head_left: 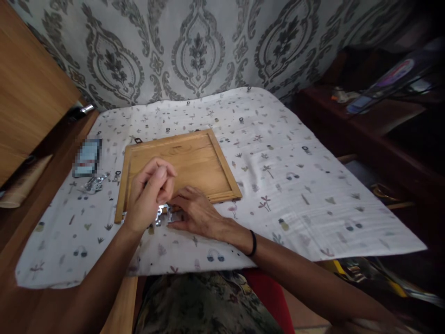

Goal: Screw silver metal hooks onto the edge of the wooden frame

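A wooden cabinet door [181, 160] with a raised frame lies flat on a patterned white cloth. At its near edge sits a shiny metal hinge [160, 216]. My right hand [194, 211] grips the hinge from the right, thumb below and fingers resting on the door's edge. Just above the hinge, my left hand [153, 185] is closed with its fingers curled together; whatever they hold, if anything, is hidden. More metal hinges [95, 183] lie in a small pile on the cloth to the left.
A phone [87, 157], blurred out, lies left of the door. The white cloth [299, 213] covers the work surface. A wooden cabinet [31, 83] stands at the left, patterned wallpaper [198, 51] behind. Dark furniture with a bottle [392, 74] is at the right.
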